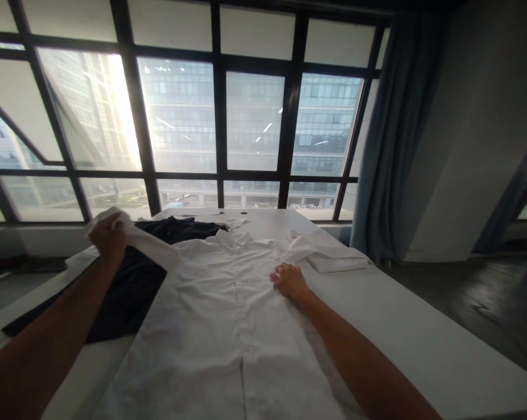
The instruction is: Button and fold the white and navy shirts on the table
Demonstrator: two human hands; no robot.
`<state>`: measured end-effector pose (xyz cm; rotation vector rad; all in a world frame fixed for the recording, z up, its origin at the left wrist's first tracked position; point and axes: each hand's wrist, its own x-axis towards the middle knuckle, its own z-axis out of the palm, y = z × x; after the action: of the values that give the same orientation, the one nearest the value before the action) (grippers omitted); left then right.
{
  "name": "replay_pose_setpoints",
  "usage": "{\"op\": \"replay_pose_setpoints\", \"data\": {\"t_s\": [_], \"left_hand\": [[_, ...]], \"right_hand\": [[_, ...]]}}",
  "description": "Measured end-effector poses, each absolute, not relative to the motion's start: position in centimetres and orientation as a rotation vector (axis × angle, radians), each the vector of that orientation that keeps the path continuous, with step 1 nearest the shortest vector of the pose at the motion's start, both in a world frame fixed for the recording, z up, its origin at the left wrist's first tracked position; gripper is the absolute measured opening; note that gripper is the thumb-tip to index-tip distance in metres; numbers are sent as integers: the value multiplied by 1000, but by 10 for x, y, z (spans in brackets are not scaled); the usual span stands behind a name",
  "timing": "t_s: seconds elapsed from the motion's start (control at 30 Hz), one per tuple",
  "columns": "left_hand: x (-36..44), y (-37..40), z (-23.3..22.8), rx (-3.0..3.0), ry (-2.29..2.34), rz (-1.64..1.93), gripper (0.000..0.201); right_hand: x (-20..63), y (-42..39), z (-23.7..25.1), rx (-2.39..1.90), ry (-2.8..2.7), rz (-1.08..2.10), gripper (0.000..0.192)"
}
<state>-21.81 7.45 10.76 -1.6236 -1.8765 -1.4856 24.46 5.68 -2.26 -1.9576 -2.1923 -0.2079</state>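
Note:
A white shirt point(211, 303) lies spread along the table, its collar end away from me and its button front running down the middle. Raised at the left, my left hand point(110, 233) is closed around one of its sleeves point(156, 248), which stretches from the shirt's shoulder to my fist. On the shirt's right side rests my right hand point(290, 280), palm down with the fingers apart and slightly bent. The other sleeve point(316, 245) lies loosely crumpled beyond that hand.
Dark clothing point(127, 291) lies left of the shirt and partly under it, on the white table point(421, 338). A folded white piece point(337, 263) sits at the right edge. Behind stand large windows point(255, 122) and a blue curtain point(386, 146).

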Motion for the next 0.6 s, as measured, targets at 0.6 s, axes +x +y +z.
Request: {"op": "replay_pose_setpoints", "data": {"t_s": [0.6], "left_hand": [[-126,55,21,-2745,-1611,-620,37]], "right_hand": [[248,40,11,-1364,-2366,1254,60]]}}
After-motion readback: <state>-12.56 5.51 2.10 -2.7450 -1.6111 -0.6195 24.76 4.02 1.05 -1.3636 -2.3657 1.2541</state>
